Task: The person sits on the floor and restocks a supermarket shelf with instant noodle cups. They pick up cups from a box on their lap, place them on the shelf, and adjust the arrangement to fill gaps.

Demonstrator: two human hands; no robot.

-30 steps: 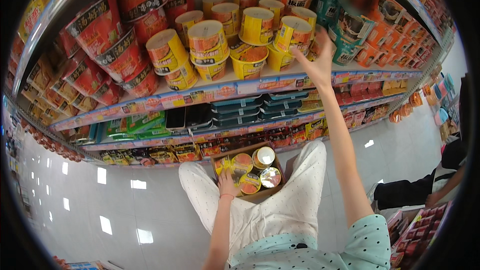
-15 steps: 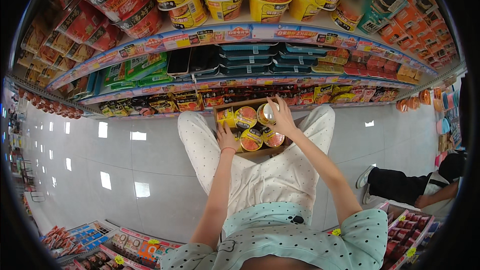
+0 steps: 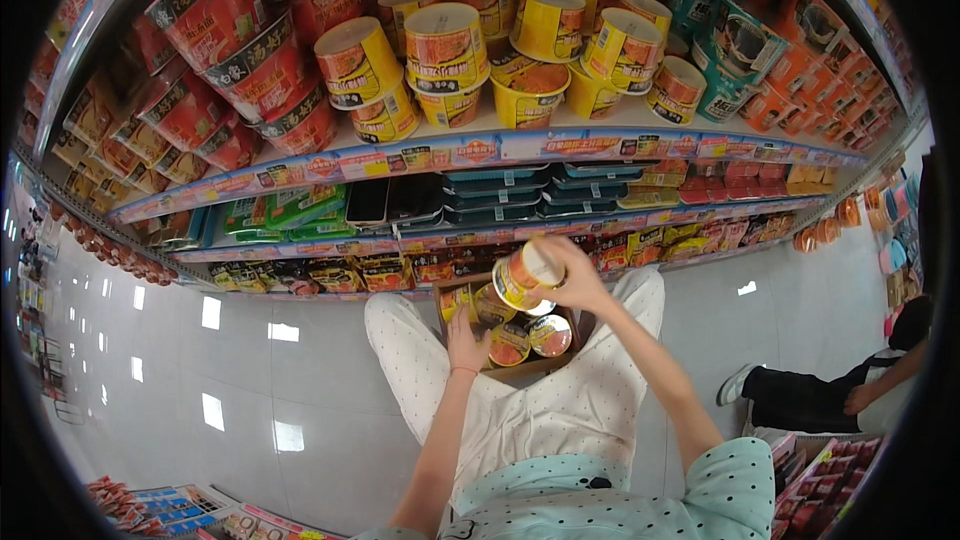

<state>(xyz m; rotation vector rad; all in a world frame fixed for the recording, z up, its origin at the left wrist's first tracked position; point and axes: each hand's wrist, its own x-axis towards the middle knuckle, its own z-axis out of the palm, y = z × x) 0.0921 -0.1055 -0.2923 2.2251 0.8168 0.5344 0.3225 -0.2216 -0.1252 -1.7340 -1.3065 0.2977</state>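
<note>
My right hand [image 3: 577, 276] is closed around a yellow and orange instant noodle cup [image 3: 522, 278], lifted and tilted above an open cardboard box [image 3: 535, 370]. The box sits between my bent legs. Inside it stand several similar noodle cups, among them one with a round orange lid [image 3: 509, 345] and one beside it with a shinier lid [image 3: 550, 335]. At the box's left side rests my left hand [image 3: 467, 343], its fingers stretched forward over the edge against a yellow cup and the thumb apart. The raised cup partly hides the box's far side.
Ahead, a shelf holds stacked yellow noodle cups [image 3: 447, 45], with red noodle bowls [image 3: 285, 65] to their left and teal tubs [image 3: 740, 50] to their right. Trays and packets fill the lower shelves. Another person's dark-trousered leg [image 3: 800, 398] extends in from the right.
My right hand has lifted a noodle cup from the box and tilted it. The view has tipped up, showing more of the upper shelf. My left hand stays at the box's left side.
</note>
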